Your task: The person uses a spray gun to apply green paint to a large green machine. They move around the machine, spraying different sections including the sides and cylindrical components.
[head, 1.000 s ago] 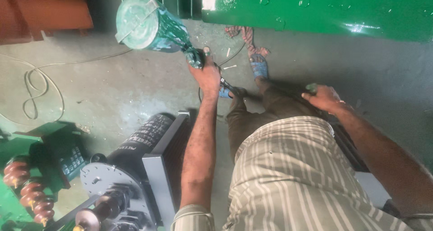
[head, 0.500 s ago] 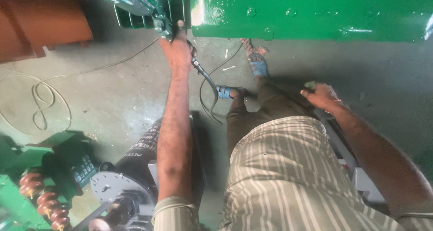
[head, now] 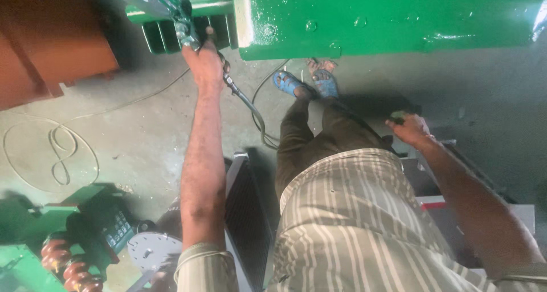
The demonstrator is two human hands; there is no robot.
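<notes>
Left hand [head: 204,64] grips a spray gun [head: 181,27] at 11 o'clock, aimed at the green machine frame [head: 387,18]. Right hand [head: 410,129] rests closed at 3 o'clock; contents unclear. Advise steady, even passes.

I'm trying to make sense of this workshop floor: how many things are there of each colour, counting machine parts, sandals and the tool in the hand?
Green: 3 - glossy green metal housing, green-spattered spray gun gripped in the left hand, green machine with ribbed brown insulators
Blue: 2 - blue sandals
Rust-brown: 1 - rust-brown metal tank
Total: 6
</notes>
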